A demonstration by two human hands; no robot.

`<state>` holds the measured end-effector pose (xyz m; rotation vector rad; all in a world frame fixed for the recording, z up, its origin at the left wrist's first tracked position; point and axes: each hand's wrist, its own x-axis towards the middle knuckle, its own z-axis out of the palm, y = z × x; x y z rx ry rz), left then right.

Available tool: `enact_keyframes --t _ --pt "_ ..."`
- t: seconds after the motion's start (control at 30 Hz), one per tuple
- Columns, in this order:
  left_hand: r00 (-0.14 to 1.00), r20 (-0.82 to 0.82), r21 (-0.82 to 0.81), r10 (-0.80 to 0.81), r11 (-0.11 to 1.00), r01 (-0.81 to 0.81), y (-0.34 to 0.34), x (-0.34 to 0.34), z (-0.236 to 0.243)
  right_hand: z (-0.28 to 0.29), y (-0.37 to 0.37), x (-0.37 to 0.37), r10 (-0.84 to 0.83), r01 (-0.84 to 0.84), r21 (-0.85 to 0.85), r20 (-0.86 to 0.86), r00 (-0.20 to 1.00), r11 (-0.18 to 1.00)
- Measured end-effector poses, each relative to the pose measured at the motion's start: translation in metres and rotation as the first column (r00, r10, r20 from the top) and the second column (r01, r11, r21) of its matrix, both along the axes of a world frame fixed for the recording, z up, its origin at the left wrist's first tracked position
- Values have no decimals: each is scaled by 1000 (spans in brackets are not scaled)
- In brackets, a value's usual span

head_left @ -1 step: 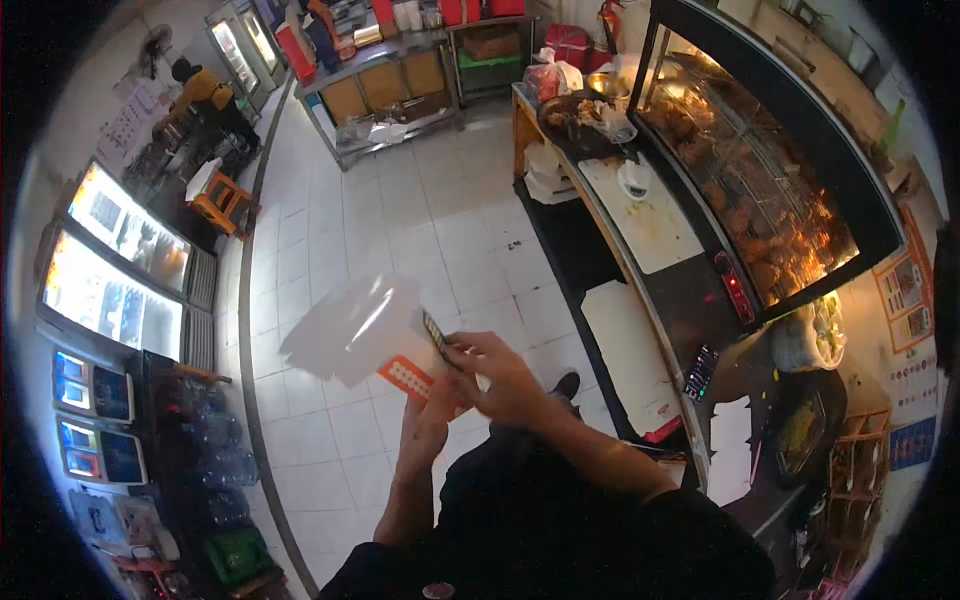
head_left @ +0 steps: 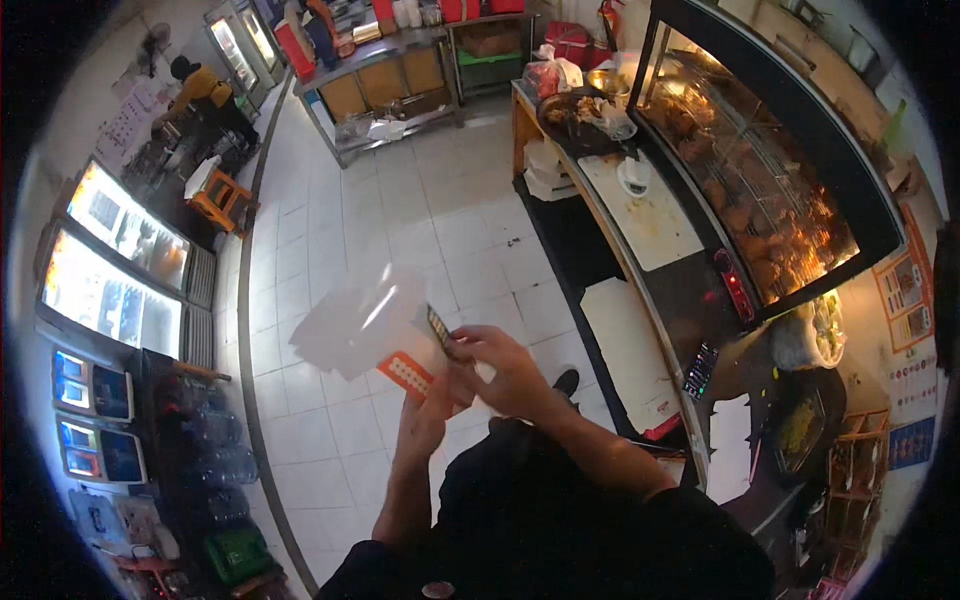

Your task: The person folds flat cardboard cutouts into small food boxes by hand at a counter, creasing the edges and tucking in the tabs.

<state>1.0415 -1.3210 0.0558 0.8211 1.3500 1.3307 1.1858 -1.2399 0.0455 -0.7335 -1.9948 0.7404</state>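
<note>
My left hand (head_left: 425,420) grips a stack of white, glossy sheet-like packaging (head_left: 350,320) from below, fingers closed beside its orange printed panel (head_left: 405,372). My right hand (head_left: 495,360) has its fingers closed on the right edge of the same packaging, by a dark green printed strip (head_left: 436,325). The packaging is held above the white tiled floor in front of my dark-clothed body; whether it is paper or plastic, I cannot tell.
A counter (head_left: 690,300) with white board (head_left: 650,225) and phone (head_left: 701,371) runs along the right beside a lit glass roasting cabinet (head_left: 745,160). Glass-door fridges (head_left: 120,280) line the left. A person (head_left: 210,100) works at the back left; a steel table (head_left: 390,60) stands at the back.
The packaging and both my hands have shifted very slightly upward. Nothing else has visibly moved.
</note>
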Motion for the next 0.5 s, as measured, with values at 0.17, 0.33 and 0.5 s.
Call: enact_keyframes --t 0.17,0.33,0.5 --pt "902 -417 -271 -108 963 -10 17 -33 13 -5 5 12 -173 117 -435 -90 981 893" --pt "872 -487 -120 -48 993 -12 29 -47 -4 -20 12 23 -8 -92 -716 -135 991 692" --pt "838 -440 188 324 945 -266 31 -35 -41 -47 16 22 -30 -118 -840 -158 987 530"
